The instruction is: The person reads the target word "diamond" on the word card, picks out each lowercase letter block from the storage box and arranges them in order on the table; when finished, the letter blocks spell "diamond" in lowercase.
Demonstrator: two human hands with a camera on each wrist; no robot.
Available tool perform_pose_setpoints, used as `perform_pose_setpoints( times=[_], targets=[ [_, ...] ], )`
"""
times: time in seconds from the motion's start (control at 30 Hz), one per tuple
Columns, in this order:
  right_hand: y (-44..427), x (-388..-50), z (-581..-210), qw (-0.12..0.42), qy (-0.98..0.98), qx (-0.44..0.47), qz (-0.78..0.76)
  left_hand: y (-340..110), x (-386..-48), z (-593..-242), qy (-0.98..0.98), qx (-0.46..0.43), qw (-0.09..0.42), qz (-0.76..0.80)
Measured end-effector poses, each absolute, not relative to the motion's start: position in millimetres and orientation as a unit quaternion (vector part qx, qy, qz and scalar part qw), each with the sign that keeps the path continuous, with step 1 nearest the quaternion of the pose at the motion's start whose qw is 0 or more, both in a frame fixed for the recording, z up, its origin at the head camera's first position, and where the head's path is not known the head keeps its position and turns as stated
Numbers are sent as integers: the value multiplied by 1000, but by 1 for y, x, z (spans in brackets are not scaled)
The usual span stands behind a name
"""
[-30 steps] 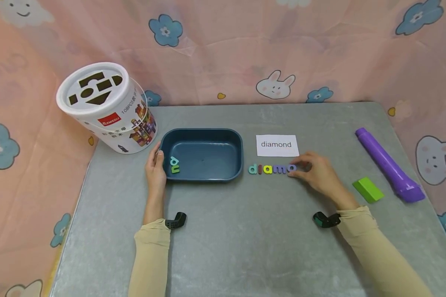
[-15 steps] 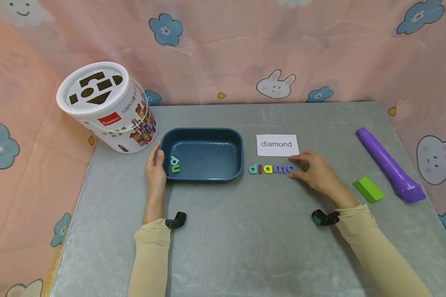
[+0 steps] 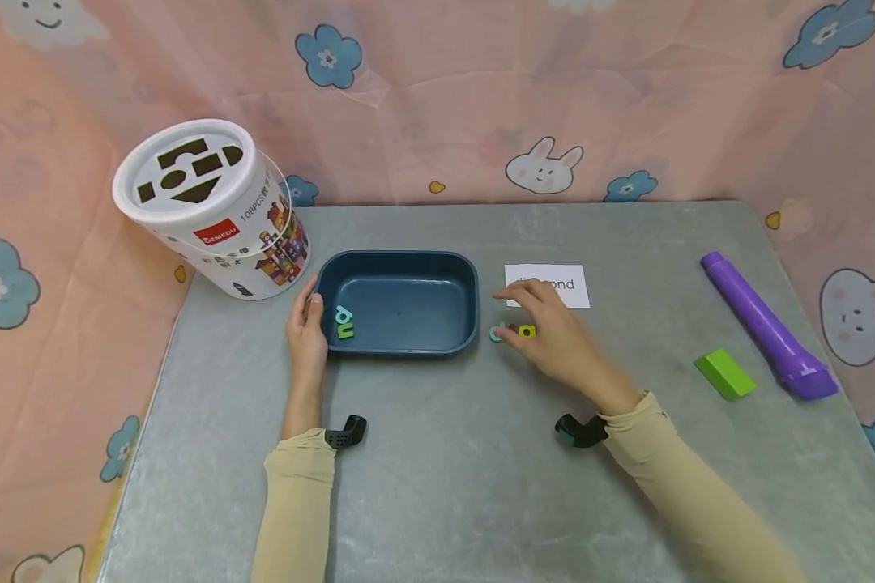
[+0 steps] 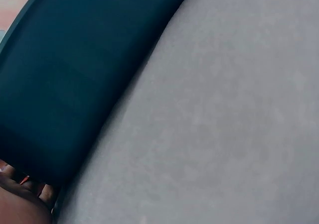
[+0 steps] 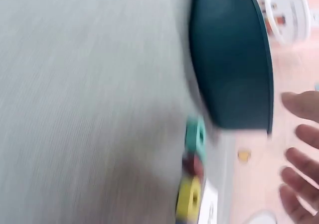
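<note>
My left hand [image 3: 308, 334] holds the left end of a dark blue tray [image 3: 437, 346], thumb at the rim; the left wrist view shows its fingers [image 4: 46, 194] by the tray's corner. A light-blue letter [image 3: 343, 314] and a green letter [image 3: 345, 331] lie inside. My right hand [image 3: 554, 336] hovers over the letter row right of the tray, thumb and fingers apart, holding nothing visible. A teal "d" [image 3: 495, 334] and a yellow "a" [image 3: 527, 331] show; a reddish letter [image 5: 193, 167] sits between them, seen blurred in the right wrist view. The hand hides the purple letters.
A white card [image 3: 572, 295] printed "diamond" lies behind the row, partly covered by the right hand. A white bucket [image 3: 215, 235] stands back left. At the right lie a green block [image 3: 726, 374] and a purple tube-shaped object [image 3: 766, 324]. A patterned curtain [image 3: 423, 105] hangs behind.
My right hand has left the "o" at the row's right end and swept left over the letters, now covering part of the card. The left hand and tray stay put.
</note>
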State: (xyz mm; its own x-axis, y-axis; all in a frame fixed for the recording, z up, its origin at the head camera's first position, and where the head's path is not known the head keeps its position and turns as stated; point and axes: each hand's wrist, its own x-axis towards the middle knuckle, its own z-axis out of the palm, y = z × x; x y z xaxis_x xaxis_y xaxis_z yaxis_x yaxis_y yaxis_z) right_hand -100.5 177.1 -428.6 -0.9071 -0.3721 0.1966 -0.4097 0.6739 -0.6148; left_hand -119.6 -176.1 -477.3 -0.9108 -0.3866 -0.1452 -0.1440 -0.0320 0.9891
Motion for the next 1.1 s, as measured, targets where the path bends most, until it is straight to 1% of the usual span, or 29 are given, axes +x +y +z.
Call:
perform_pose_setpoints(
  times=[0.1, 0.23, 0.47, 0.7, 0.87, 0.93, 1.0, 1.1],
  targets=[
    [152, -104, -429, 54, -899, 257, 350, -176, -120, -478, -689, 193, 91, -693],
    [117, -110, -429, 50, -889, 301, 341, -177, -120, -479, -684, 194, 94, -697],
    [61, -124, -431, -32, -890, 350, 290, -176, -120, -478, -684, 191, 94, -698],
    [29, -140, -433, -89, -891, 391, 214, -176, -120, -477, -690, 176, 93, -696],
    [14, -151, -431, -174, -881, 398, 186, -176, -119, -477, -690, 175, 92, -697],
    [9, -154, -433, -198, -879, 399, 170, -176, -119, -477, -692, 176, 93, -694],
    [5, -156, -435, -208, -879, 403, 148, -176, -119, -478, -695, 175, 93, -691],
    [0, -157, -439, -203, -882, 411, 110, -176, -119, -478, -697, 172, 95, -690]
  ],
)
